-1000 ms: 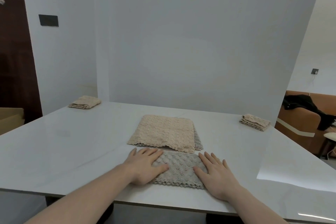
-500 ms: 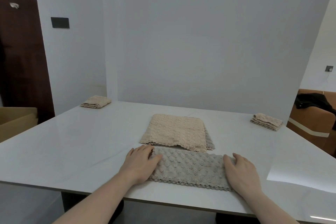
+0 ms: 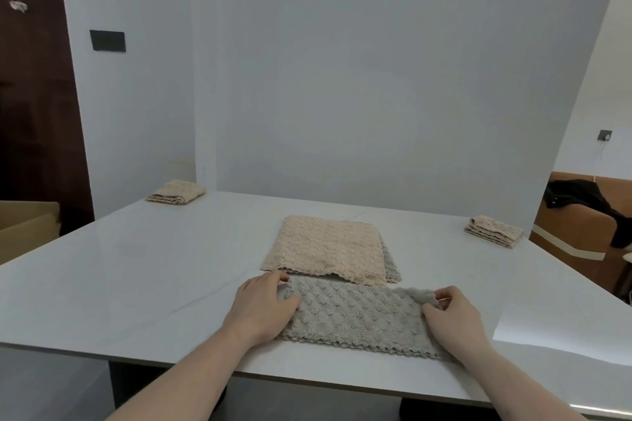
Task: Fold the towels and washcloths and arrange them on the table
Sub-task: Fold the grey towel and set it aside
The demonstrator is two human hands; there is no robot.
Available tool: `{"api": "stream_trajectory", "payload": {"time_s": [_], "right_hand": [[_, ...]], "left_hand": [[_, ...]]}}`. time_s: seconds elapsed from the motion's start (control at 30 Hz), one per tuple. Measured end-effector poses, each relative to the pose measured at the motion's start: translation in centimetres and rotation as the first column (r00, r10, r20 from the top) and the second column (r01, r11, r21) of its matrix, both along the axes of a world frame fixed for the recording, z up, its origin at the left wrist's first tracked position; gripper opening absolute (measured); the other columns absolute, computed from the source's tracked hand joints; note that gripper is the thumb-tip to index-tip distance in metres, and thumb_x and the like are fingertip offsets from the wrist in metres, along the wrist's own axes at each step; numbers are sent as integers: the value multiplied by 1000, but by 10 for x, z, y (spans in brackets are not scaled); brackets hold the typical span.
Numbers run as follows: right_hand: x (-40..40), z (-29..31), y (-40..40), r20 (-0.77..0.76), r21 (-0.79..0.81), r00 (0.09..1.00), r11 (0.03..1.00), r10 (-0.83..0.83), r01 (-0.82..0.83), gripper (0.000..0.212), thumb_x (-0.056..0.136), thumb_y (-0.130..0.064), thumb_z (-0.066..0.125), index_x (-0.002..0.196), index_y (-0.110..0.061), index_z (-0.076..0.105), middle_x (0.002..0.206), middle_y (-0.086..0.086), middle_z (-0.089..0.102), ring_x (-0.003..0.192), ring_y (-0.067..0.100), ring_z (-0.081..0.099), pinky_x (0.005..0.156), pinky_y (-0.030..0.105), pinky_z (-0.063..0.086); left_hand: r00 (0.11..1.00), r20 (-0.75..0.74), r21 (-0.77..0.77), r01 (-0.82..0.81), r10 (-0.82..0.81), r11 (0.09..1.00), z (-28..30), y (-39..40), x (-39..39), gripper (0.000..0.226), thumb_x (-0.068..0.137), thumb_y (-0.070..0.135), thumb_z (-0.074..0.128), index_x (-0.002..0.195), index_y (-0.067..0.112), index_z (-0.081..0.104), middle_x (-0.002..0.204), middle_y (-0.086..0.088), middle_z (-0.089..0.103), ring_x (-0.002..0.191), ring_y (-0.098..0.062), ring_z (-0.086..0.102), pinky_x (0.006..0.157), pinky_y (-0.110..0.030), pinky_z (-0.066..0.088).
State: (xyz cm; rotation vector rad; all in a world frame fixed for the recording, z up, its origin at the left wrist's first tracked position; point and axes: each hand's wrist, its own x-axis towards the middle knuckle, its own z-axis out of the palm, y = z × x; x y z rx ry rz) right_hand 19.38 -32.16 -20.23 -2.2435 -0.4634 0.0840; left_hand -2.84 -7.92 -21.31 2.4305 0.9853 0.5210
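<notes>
Change: since the earlier frames my right hand (image 3: 453, 316) has slid from the middle of the grey washcloth (image 3: 355, 316) to its right end and now lifts that end a little; my left hand (image 3: 261, 308) has stayed on the left end.
Left fingers: mostly straight, pressing the left end flat on the white table (image 3: 136, 270).
Right fingers: curled, pinching the far right corner of the cloth, which rises slightly.
Grey washcloth: a long strip, already folded once, lying near the front edge of the table between my hands.
Other cloths: a flat beige towel (image 3: 328, 248) lies just behind the strip, over a grey one of which only the edge shows; one folded stack (image 3: 176, 193) at the far left corner, another folded stack (image 3: 494, 231) at the far right.
Step in hand: I judge it is folding the right end over to the left.
How to do it well: keep the left end pinned, carry both right corners together, match the edges, then smooth the crease.
</notes>
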Motion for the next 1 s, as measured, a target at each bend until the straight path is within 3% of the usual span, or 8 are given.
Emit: {"api": "stream_trajectory", "payload": {"time_s": [0.13,0.3,0.37,0.47,0.63,0.7,0.83,1.0], "right_hand": [[-5,28,6,-15,125,1000,992,21,-19,26,88,-24,67,111,-21,56,97,-1,69,90,20,64,79,37,50],[-16,71,27,-21,196,996,977,92,-86,41,86,-28,74,120,-23,51,101,-5,67,98,22,66,88,42,55],[-26,87,35,-41,236,990,964,138,-125,43,86,-29,74,122,-25,50,106,-5,67,98,22,66,75,38,57],[-43,101,49,-45,266,979,947,199,-180,43,86,-28,73,123,-26,50,107,-6,68,92,18,68,53,26,48],[-67,103,73,-34,294,964,925,263,-242,39,86,-21,71,120,-25,51,108,-3,69,87,22,72,43,26,47],[-76,98,81,-39,307,955,913,295,-270,39,86,-19,71,120,-24,52,108,-2,70,87,21,72,47,27,50],[-93,83,95,-64,280,927,898,370,-339,41,88,-17,70,123,-25,51,104,-6,68,86,15,72,74,34,61],[-106,63,110,-86,248,892,876,445,-413,43,85,-18,70,123,-28,51,112,-6,67,87,13,72,60,26,60]], "left_hand": [[1000,25,-24,0,1,1000,1,0,-3,55,85,48,50,137,31,51,142,10,56,133,-14,48,113,-35,36],[998,61,-47,1,2,999,2,-1,-4,58,82,47,51,138,31,52,142,10,57,131,-15,50,109,-35,41],[997,73,-52,5,-1,999,2,-1,-5,55,84,46,51,137,31,52,142,9,58,130,-15,51,108,-35,41],[995,98,-62,10,-4,998,2,-1,-6,51,85,43,50,135,31,53,141,9,58,129,-15,52,108,-35,42],[988,152,-97,8,6,995,2,0,-8,39,88,39,51,126,34,58,135,10,60,124,-13,54,99,-31,43],[985,172,-135,8,15,991,2,0,-9,35,86,40,51,120,40,58,132,11,61,122,-12,55,95,-32,44],[980,200,-182,15,22,983,3,0,-10,31,81,43,50,111,44,58,122,10,66,113,-14,59,92,-34,46],[971,239,-219,29,25,975,4,1,-9,34,70,52,45,100,47,61,117,16,68,116,-7,57,96,-36,47]]}}
